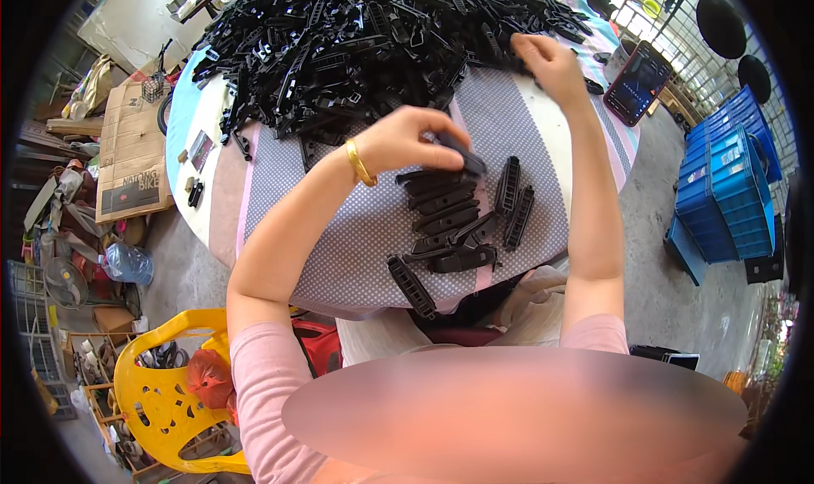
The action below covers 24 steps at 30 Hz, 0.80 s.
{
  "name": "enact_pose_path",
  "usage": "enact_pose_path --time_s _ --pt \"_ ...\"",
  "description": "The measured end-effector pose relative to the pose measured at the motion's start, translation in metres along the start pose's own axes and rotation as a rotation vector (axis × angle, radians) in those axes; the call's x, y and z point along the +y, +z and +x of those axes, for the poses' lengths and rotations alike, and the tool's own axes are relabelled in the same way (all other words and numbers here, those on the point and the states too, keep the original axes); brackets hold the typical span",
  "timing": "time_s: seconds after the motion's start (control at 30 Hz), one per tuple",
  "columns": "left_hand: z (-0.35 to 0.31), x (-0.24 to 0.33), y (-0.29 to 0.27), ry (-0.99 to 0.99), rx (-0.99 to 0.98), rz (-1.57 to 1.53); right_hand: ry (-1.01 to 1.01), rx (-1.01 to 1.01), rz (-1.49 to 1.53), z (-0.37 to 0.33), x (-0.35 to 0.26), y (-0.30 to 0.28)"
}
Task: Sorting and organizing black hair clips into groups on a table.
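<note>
Black plastic parts handled at a round table; both hands engaged.

A single black plastic strip (458,151) is pinched in the closed fingers of the left hand (415,140), just above a small row of sorted strips (445,208) laid on the dotted tablecloth (356,229). The right hand (547,64) is curled into the edge of the large heap of black parts (373,34); its grip cannot be told. A phone (636,83) is seen near the table's right rim.
</note>
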<state>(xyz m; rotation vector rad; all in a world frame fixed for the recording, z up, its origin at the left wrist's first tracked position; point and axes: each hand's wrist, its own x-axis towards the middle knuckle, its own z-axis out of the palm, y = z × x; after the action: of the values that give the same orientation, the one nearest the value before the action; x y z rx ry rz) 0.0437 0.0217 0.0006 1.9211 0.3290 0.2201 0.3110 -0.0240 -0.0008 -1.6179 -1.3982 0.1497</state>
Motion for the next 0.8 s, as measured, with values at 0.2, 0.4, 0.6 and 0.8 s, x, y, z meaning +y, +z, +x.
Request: enact_pose_path --time_s 0.2,0.4,0.6,0.8 --pt "0.009 -0.016 0.008 0.131 0.528 0.495 0.383 -0.026 -0.702 0.006 0.04 -0.01" --pt "0.011 -0.036 0.007 0.12 0.673 0.92 0.441 -0.24 -0.779 0.005 0.025 -0.015" --pt "0.011 -0.028 0.01 0.154 0.677 0.787 0.234 0.014 -0.679 0.002 0.034 -0.014" --pt "0.013 -0.022 0.008 -0.026 0.63 -0.089 -0.274 0.13 -0.056 -0.01 -0.014 0.026"
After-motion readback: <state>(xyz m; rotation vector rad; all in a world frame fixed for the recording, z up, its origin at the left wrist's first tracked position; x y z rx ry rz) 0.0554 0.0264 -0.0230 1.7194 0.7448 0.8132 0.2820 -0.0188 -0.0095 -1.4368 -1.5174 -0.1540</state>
